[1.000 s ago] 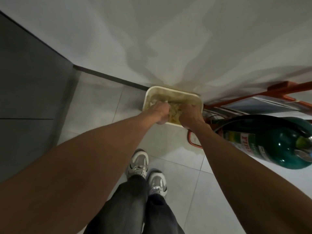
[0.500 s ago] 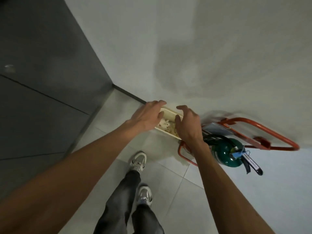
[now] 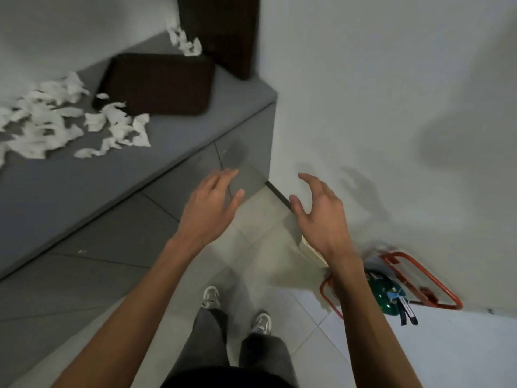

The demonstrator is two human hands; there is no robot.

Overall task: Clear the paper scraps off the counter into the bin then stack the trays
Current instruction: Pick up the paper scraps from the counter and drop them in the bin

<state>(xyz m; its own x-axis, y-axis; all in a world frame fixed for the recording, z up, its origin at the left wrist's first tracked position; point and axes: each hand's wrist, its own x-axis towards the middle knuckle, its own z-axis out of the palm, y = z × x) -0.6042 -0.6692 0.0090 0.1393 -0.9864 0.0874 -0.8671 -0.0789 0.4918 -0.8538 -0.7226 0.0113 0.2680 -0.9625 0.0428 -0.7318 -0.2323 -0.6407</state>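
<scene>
Left hand (image 3: pixel 208 204): fingers nearly straight and slightly spread, palm down, holding nothing and touching nothing, raised in front of the table's front panel.

Right hand (image 3: pixel 321 217): fingers spread and lightly curved, thumb out, empty, in the air near the wall. The two hands are apart.

Paper scraps (image 3: pixel 53 121) lie in a loose heap on the left of the grey table (image 3: pixel 173 135); a smaller clump (image 3: pixel 184 42) lies further back.

A dark tray (image 3: pixel 159 82) lies flat beside the heap. A second tray (image 3: pixel 221 29) stands on edge at the wall behind it.

Only a cream edge of the bin (image 3: pixel 312 253) shows on the floor, under the right wrist. A green extinguisher (image 3: pixel 386 299) in an orange stand (image 3: pixel 419 275) is just beside it.
</scene>
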